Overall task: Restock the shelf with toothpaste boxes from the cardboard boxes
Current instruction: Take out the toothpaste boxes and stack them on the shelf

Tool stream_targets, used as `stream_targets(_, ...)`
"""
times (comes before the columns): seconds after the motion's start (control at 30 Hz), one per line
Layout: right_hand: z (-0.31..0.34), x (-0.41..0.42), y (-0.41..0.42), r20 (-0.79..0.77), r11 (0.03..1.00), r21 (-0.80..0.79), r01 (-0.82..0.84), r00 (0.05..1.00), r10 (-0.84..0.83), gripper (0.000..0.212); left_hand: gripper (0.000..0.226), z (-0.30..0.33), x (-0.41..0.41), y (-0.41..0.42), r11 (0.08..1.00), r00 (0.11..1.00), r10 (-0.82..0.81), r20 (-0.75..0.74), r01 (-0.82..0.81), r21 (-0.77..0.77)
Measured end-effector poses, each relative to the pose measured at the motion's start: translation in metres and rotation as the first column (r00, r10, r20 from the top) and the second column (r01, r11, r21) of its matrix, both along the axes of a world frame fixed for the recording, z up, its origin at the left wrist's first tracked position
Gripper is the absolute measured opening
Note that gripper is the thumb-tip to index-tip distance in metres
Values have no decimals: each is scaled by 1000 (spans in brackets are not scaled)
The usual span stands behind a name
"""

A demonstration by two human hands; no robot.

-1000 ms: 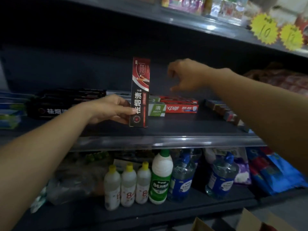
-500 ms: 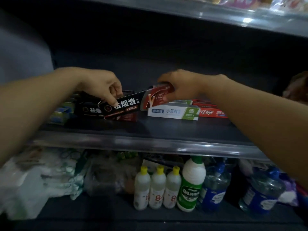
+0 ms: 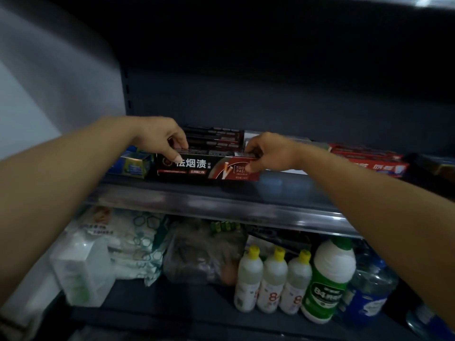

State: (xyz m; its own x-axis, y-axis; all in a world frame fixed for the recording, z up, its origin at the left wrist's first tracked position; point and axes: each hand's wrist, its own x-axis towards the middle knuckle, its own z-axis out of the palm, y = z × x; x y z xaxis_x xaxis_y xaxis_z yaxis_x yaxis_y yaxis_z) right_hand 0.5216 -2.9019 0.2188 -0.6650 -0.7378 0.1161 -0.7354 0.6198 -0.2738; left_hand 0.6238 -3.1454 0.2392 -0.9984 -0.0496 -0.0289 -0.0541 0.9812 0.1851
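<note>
Left hand: left hand (image 3: 164, 139) reaches over the left end of the toothpaste box (image 3: 208, 166); fingers curled down on its top edge, thumb on the printed front face; it grips the box
Right hand: right hand (image 3: 268, 151) pinches the right, red end of the same box; fingers over the top, thumb on the front
Toothpaste box: black and red, lying lengthwise and level between the two hands; front face toward the camera; at the front of the shelf (image 3: 221, 200); whether its underside touches the shelf cannot be told
Behind the box: a stack of dark boxes (image 3: 214, 139) of the same kind, just behind it and between the hands
Left of the box: a blue and green box (image 3: 134, 163) just beside its left end
Right of the box: red boxes (image 3: 369, 159) lying flat past the right wrist
Lower shelf: three white bottles with yellow caps (image 3: 272, 279) in a row; a white and green bottle (image 3: 328, 279) just beside them; blue-labelled bottles (image 3: 369, 291) to its right; plastic-wrapped packs (image 3: 128, 244) on the left
</note>
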Motion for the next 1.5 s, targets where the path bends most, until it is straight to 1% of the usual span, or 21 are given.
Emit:
stream_targets(0.1, -5, -7, -8, -26, 1000, 19, 15, 1000, -15, 40, 44, -10, -4, -7, 1000, 1000, 13, -22, -13, 1)
stream_targets(0.2, -13, -15, -14, -32, 998, 62, 33, 999, -31, 43, 45, -18, -10, -11, 1000, 1000, 7, -29, -6, 3)
stream_targets(0.3, -19, -17, -16, -48, 995, 100, 31, 998, -26, 40, 43, -24, -14, -14, 1000, 1000, 8, -30, -7, 20)
stream_targets(0.4, -22, -20, -17, -75, 995, 99, 22, 997, -15, 37, 43, -26, -17, -16, 1000, 999, 13, -46, -12, 21)
stream_targets(0.57, -20, -20, -13, -104, 996, 87, 29, 994, -20, 43, 49, -19, -17, -14, 999, 999, 26, -44, -28, -41)
stream_targets(0.67, -14, -17, -2, -129, 996, 76, 45, 991, -35, 47, 54, -7, -15, 0, 997, 995, 8, -101, -16, -74)
stream_targets(0.77, -6, -13, 17, -163, 994, 81, 67, 985, -53, 49, 58, 3, -17, 31, 997, 984, -37, -174, 24, -77)
stream_targets(0.83, -1, -9, 34, -169, 992, 95, 86, 983, -69, 52, 59, 7, -21, 59, 994, 977, -85, -194, 70, -82)
stream_targets(1.0, 5, 1, 91, -180, 976, 148, 163, 974, -135, 58, 61, 7, -33, 133, 969, 962, -227, -155, 207, -132)
stream_targets(1.13, 4, 12, 149, -221, 948, 183, 262, 950, -220, 62, 65, 1, -40, 196, 942, 940, -315, -133, 293, -163)
stream_targets(1.33, -11, 36, 250, -277, 916, 196, 349, 916, -289, 57, 62, -18, -49, 297, 881, 882, -453, -129, 421, -215)
stream_targets(1.5, -41, 67, 334, -274, 867, 214, 449, 880, -388, 56, 66, -55, -50, 382, 820, 816, -566, -116, 545, -174)
